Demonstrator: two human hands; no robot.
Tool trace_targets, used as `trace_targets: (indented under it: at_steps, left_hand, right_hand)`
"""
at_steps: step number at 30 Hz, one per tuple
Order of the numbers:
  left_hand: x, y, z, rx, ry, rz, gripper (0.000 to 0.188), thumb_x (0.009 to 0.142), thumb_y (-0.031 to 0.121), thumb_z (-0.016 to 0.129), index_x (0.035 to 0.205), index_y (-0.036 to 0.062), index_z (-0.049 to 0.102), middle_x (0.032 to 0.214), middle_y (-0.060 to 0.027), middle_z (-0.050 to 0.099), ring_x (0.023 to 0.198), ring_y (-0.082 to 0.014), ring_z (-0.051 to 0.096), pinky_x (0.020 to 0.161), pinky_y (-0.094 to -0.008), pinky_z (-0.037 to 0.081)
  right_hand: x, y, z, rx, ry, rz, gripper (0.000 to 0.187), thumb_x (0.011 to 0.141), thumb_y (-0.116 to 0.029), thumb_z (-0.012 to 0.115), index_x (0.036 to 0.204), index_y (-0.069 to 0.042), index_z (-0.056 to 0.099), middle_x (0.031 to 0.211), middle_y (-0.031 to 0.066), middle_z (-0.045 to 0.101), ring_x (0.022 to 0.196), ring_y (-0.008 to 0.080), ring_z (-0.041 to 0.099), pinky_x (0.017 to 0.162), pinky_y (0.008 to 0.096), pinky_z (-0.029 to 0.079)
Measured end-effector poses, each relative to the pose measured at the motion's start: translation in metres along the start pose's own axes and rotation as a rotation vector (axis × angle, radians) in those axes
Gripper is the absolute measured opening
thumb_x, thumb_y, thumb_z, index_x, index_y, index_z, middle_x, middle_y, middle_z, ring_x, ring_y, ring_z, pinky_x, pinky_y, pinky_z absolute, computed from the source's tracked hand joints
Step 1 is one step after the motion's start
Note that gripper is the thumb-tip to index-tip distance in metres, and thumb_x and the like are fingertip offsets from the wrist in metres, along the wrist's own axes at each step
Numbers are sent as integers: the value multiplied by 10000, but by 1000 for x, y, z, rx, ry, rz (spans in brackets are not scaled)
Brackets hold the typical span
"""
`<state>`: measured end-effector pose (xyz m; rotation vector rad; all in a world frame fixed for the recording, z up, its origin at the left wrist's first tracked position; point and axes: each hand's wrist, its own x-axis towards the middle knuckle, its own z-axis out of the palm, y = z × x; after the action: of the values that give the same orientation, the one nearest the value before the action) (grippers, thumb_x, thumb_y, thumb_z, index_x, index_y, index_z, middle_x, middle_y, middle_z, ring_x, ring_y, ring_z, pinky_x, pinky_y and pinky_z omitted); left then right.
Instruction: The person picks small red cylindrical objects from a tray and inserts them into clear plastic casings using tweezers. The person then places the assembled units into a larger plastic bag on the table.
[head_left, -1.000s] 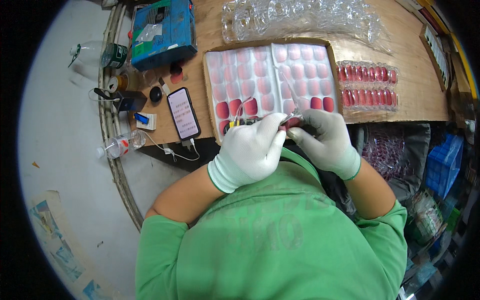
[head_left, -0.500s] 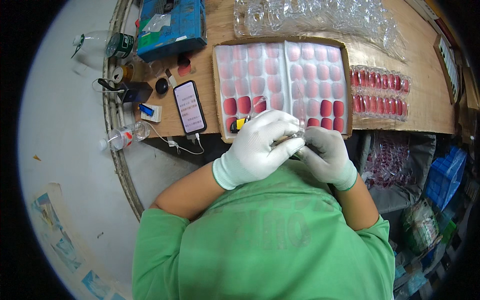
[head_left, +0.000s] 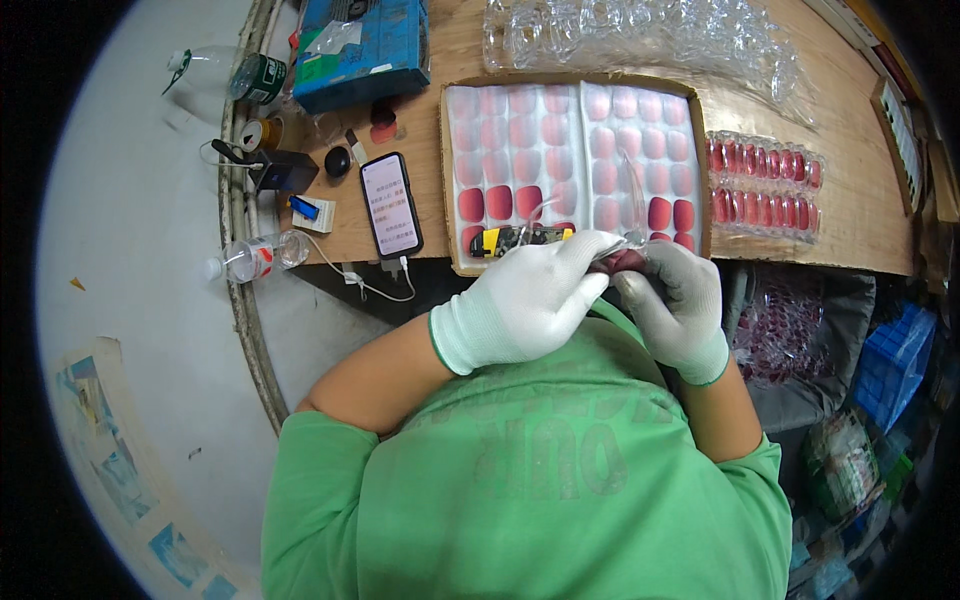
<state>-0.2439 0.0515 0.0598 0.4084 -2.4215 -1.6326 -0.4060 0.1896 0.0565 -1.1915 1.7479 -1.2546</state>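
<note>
Both of my hands wear white knit gloves and meet in front of the cardboard box's near edge. My left hand (head_left: 530, 305) is closed on a pair of clear eyeglasses (head_left: 638, 195), whose thin transparent arms stick up over the box. A dark red lens (head_left: 625, 261) shows between the hands, at the fingertips of my right hand (head_left: 685, 310), which is closed on the eyeglasses too. How the lens sits against the rim is hidden by my fingers. Just beyond my left hand, a yellow-and-black tool (head_left: 500, 241), like a utility knife, lies on red lenses (head_left: 498, 203) in the box.
The cardboard box (head_left: 447, 180) holds rows of lenses, many under translucent white sheet. Clear frames (head_left: 640, 35) in plastic lie behind it; red-lensed glasses (head_left: 765, 185) stand right. Leftward are a phone (head_left: 390, 205) with a cable and a blue case (head_left: 360, 60). A lined bin (head_left: 785, 320) stands below right.
My hands have shifted slightly right relative to the box, with the right one turned. The dark red lens now shows between them, and more of the yellow-and-black tool is uncovered.
</note>
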Motion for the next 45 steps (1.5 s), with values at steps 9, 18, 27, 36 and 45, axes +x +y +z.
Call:
trace_targets:
  at_steps: [9,18,27,36,45]
  left_hand:
    - [3,34,0,263,157,160,397,902,-13,621,1286,-59,533,930,-226,712,803,-379,731,714,-413,592]
    - [2,14,-6,383,-160,-38,300,921,100,596,1209,15,588,813,-209,678,715,-384,690,630,-479,558]
    - [36,-57,-35,-188,183,-348,202,931,117,620,1072,2,707,930,-113,731,834,-135,676,746,-295,531]
    - [33,-122,4,881,14,-597,423,856,367,716,1090,26,627,1085,-199,644,1057,-383,628,944,-481,501]
    - [7,-46,0,-455,90,-292,188,933,120,713,1054,21,608,922,-34,647,825,-105,616,750,-299,523]
  right_hand:
    - [9,-26,-14,-214,7,-175,98,818,-59,734,890,-9,691,710,139,603,592,278,603,562,347,481]
    - [13,5,-8,-237,177,-179,491,682,-227,906,1048,-13,657,1081,183,622,991,343,651,837,408,536]
    - [2,17,-19,-87,-209,-279,59,754,-28,664,797,3,638,774,164,601,761,379,586,749,473,488]
    - [-27,8,-8,693,-16,307,718,932,49,502,1577,71,187,1259,201,610,1127,227,637,1039,378,480]
    - [-19,33,-27,246,-152,143,659,904,94,425,1527,26,223,1340,201,550,990,190,674,913,345,545]
